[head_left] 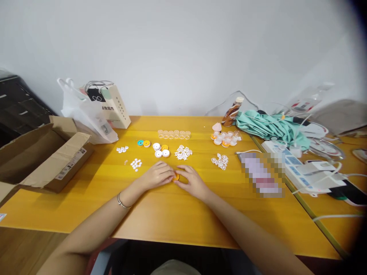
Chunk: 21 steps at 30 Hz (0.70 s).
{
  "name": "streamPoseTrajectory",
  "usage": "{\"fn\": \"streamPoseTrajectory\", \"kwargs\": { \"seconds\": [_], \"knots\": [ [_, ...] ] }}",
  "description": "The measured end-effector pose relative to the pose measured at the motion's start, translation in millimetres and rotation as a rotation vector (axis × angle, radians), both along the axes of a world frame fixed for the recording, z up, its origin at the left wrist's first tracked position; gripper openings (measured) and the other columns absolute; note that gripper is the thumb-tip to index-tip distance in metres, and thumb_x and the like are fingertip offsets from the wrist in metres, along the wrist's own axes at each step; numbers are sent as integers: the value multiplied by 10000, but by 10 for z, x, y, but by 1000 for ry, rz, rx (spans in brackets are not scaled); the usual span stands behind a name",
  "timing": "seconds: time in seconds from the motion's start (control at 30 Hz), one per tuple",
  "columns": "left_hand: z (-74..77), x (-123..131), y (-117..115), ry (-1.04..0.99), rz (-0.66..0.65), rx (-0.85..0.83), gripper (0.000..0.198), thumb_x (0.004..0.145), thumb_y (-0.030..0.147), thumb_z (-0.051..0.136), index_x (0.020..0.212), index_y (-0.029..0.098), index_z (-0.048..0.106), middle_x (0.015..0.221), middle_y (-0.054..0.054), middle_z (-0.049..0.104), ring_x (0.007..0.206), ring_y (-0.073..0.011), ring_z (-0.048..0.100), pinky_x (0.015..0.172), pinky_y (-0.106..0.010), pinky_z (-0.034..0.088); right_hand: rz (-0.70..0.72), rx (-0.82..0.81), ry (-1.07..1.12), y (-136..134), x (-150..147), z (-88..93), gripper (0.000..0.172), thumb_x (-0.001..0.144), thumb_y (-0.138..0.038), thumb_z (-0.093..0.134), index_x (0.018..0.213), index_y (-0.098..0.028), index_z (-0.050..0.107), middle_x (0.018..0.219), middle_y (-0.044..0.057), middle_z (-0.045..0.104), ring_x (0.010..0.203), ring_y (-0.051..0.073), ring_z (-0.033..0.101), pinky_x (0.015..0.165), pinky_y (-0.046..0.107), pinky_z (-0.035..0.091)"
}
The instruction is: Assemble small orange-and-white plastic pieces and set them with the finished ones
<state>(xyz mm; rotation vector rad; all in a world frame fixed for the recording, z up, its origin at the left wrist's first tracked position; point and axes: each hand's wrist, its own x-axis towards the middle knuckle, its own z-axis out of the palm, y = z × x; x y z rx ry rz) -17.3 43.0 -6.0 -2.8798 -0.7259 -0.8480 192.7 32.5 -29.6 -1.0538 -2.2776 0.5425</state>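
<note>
At the middle of the table my left hand [158, 175] and my right hand [192, 182] meet over a small orange round part [177, 177]. The fingers of both hands are closed on it, and they hide much of it. Beyond the hands lie white and orange round cases [162, 154] and a heap of white openwork discs [183, 153]. Left of them are small white round pieces [136, 164], with a teal ring [140, 143] and an orange ring [146, 144] farther back. A row of clear cups [174, 135] stands behind. More flat white pieces [220, 162] lie to the right.
An open cardboard box [57, 168], a plastic bag [83, 114] and a paper bag [111, 107] stand at left. At right are clustered orange-and-white pieces [226, 139], a brown bottle [231, 112], green cloth [272, 124], a blurred phone [260, 173] and a power strip [295, 168] with cables.
</note>
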Motion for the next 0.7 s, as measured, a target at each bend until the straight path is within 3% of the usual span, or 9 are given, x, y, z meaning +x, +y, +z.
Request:
{"fn": "streamPoseTrajectory", "kwargs": {
  "seconds": [0.7],
  "knots": [
    [7,36,-15,155,-22,145,125,900,174,450,916,162,574,858,-46,673,801,-148,579,741,-307,416,13,1,5,11,15,-25,311,815,-367,568,1101,-249,600,1205,84,545,1123,238,504,957,428,414]
  ]
}}
